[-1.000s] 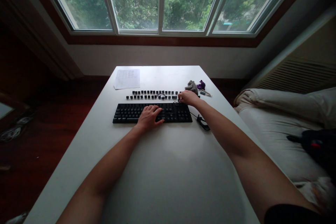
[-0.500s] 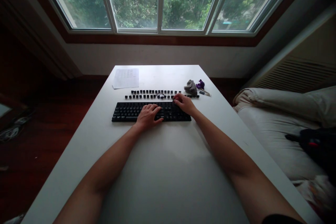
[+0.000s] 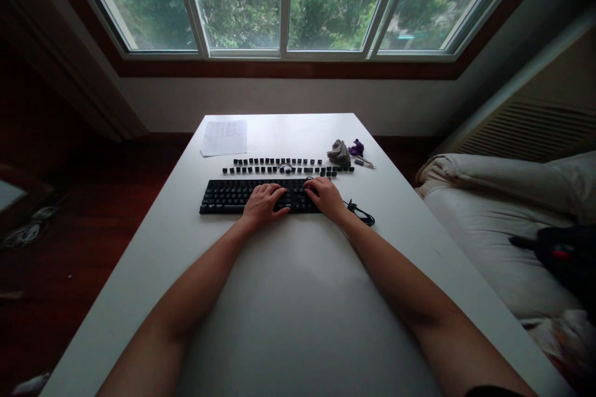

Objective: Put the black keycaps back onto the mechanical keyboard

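Note:
A black keyboard (image 3: 226, 193) lies flat across the white table, and some of its right part is covered by my hands. Fingers apart, my left hand (image 3: 263, 203) rests on the middle of the keyboard and is open. My right hand (image 3: 325, 195) is over the keyboard's right part, with thumb and forefinger bent close together at the keys. What lies between those fingertips is too small to make out. Just beyond the keyboard, loose black keycaps (image 3: 256, 169) stand in two rows. A coiled black cable (image 3: 362, 213) lies by my right wrist.
Behind the right end of the keycaps are a crumpled grey cloth (image 3: 339, 152), a purple cloth (image 3: 356, 147) and a thin tool (image 3: 365, 163). Printed paper (image 3: 224, 138) lies at the table's far left. A pale sofa (image 3: 484, 223) stands to the right.
My right hand has moved down and slightly left, from beside the keycap rows onto the keyboard. Keycaps and the cable that it covered now show. My left hand stays in place.

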